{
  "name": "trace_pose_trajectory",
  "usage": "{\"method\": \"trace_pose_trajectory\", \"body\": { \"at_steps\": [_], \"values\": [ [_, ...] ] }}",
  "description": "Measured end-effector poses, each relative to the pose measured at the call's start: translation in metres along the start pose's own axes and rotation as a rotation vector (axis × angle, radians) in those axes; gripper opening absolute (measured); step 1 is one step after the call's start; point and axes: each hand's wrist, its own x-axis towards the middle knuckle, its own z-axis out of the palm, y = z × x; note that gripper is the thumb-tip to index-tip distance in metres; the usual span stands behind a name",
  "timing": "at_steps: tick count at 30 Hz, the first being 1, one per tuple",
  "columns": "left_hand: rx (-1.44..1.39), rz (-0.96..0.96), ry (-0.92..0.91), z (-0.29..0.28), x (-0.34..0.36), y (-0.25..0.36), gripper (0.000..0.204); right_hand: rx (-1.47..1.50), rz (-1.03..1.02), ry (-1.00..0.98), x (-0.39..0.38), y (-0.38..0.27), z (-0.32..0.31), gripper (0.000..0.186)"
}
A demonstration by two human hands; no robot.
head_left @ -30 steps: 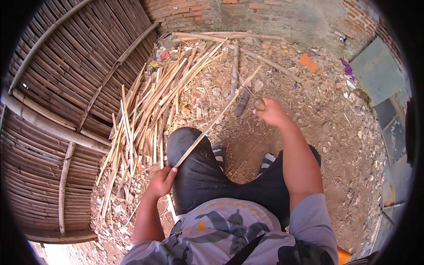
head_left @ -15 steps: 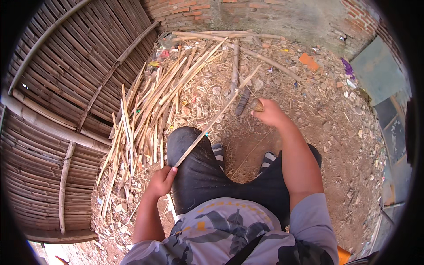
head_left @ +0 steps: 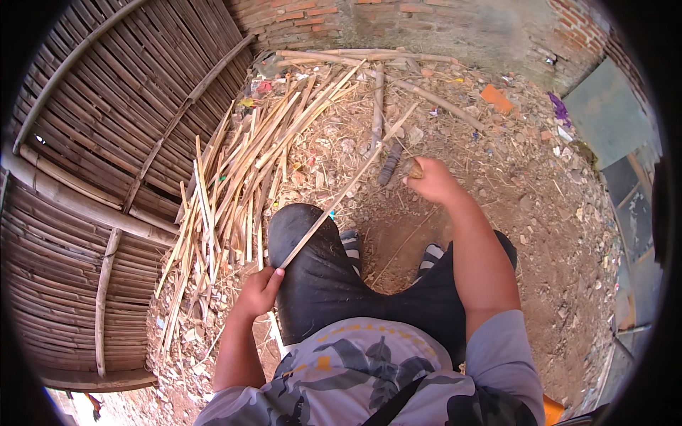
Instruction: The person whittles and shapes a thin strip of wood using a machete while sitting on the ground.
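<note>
My left hand (head_left: 261, 291) is closed round the near end of a long, thin bamboo strip (head_left: 339, 193). The strip slants over my left knee and away to the upper right, its far end above the ground. Beyond my knees, my right hand (head_left: 433, 182) is closed on a short brown object (head_left: 415, 169) that looks like the end of a wooden handle; the fingers cover the rest. Just left of that hand, a dark ridged piece (head_left: 391, 165) lies on the ground, close beneath the strip in this view.
Many split bamboo strips (head_left: 245, 177) lie heaped to the left, by a bamboo-slat wall (head_left: 121, 92). Bamboo poles (head_left: 377, 106) lie near the brick wall (head_left: 440, 28) at the back. Grey sheets (head_left: 609, 113) lean at the right. Stones and litter cover the dirt.
The strip's far end has shifted very slightly left and down. Both hands are almost still. At the lower left edge, a small dark and orange shape has changed position.
</note>
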Motion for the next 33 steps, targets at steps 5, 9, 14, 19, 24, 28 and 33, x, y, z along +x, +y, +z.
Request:
{"method": "trace_pose_trajectory", "body": {
  "at_steps": [5,9,14,19,24,28,33],
  "values": [
    [-0.076,-0.033,-0.035,-0.001,-0.001,-0.001,0.051,-0.132,-0.322,-0.16,-0.02,-0.03,0.037,0.028],
    [0.003,-0.014,-0.033,0.0,-0.002,-0.003,0.052,-0.207,-0.362,-0.302,-0.017,-0.036,0.029,0.025],
    [0.015,-0.02,-0.02,-0.001,0.0,0.002,0.052,0.024,0.048,-0.033,-0.003,-0.006,-0.003,0.034],
    [-0.064,-0.038,-0.034,-0.001,0.0,0.0,0.052,0.0,-0.255,-0.122,-0.017,-0.026,0.027,0.026],
    [-0.023,-0.023,-0.046,-0.001,-0.001,-0.004,0.053,-0.232,-0.386,-0.301,-0.023,-0.044,0.026,0.028],
    [-0.026,0.0,-0.027,0.002,0.003,-0.007,0.053,-0.005,-0.05,-0.099,-0.004,-0.008,0.004,0.027],
    [-0.09,-0.018,-0.032,-0.002,0.001,-0.001,0.054,0.044,-0.04,-0.063,-0.012,-0.021,0.015,0.027]
  ]
}}
